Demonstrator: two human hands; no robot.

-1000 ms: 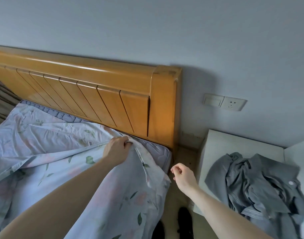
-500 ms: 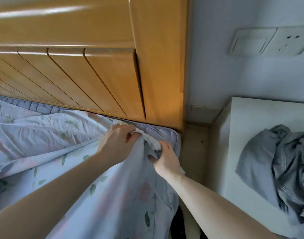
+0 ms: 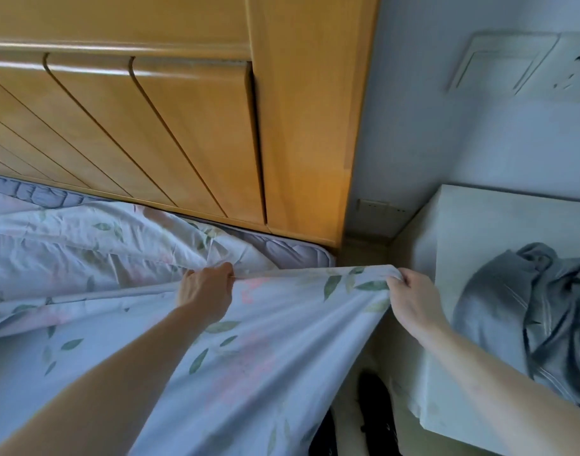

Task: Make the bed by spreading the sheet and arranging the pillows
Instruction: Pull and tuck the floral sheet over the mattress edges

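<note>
Change: both hands now stand well apart along the sheet's edge, where half a second ago the right hand was close beside the left; the hem between them is pulled out into a nearly straight line.
Headboard (image 3: 183, 126): orange wood with slanted panels fills the upper left; its top is cut off by the frame.
Sheet (image 3: 255, 350): pale blue with green leaves and faint pink flowers, it lies rumpled over the mattress and drapes off the bed's side toward the floor.
Mattress (image 3: 282, 250): only a grey quilted corner and a strip by the headboard show; the sheet hides everything else.
Bedside table (image 3: 479, 225): white, just right of the bed, with a crumpled grey garment (image 3: 519, 311) on it, cut off at the right edge.
Left hand (image 3: 206, 291): fingers curled over the hem near the mattress corner, gripping it; the fingertips are hidden in the fabric.
Right hand (image 3: 410, 301): fingers clenched on a bunched corner of the sheet, held out past the bed's side, over the gap beside the table.
Wall plate (image 3: 525, 65): a switch and socket, blurred, partly cut off.
Floor gap: dark shapes low between bed and table, too unclear to name.
</note>
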